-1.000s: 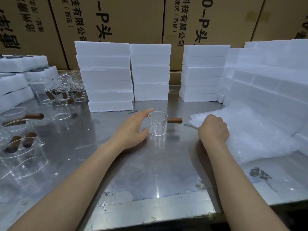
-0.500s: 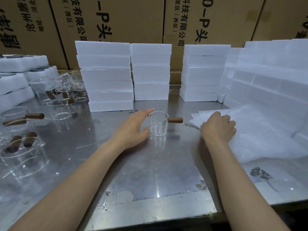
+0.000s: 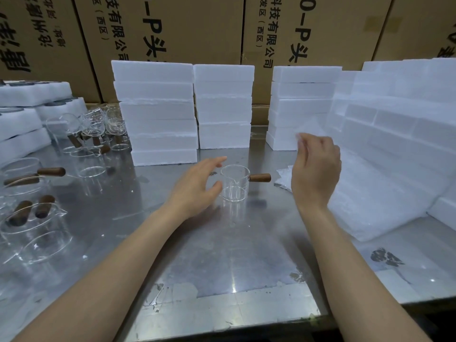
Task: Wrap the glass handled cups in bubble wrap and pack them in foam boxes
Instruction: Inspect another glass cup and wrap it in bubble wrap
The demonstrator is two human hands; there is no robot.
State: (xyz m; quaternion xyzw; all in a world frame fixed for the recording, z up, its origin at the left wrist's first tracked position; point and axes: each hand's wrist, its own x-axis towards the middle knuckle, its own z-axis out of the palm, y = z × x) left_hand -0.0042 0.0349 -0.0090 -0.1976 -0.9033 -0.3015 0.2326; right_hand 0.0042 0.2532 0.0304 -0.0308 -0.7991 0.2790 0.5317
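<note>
A small clear glass cup [image 3: 234,186] with a wooden side handle [image 3: 260,178] stands upright on the steel table [image 3: 222,262]. My left hand [image 3: 195,186] is cupped just left of it, fingers spread and relaxed, thumb tip close to the glass wall. My right hand [image 3: 315,169] is raised to the right of the cup and pinches the corner of a thin translucent bubble wrap sheet [image 3: 312,125], lifted off the pile of bubble wrap [image 3: 370,198]. White foam boxes [image 3: 160,114] are stacked behind the cup.
More foam box stacks stand at centre back [image 3: 224,107], right back [image 3: 301,107] and along the right [image 3: 407,119]. Several glass cups with wooden handles [image 3: 86,144] crowd the left side, larger ones [image 3: 29,225] nearer. Cardboard cartons [image 3: 172,33] wall the back.
My right hand has risen from the bubble wrap pile, lifting a sheet by its corner. The left hand stays beside the cup, fingers slightly more spread.
</note>
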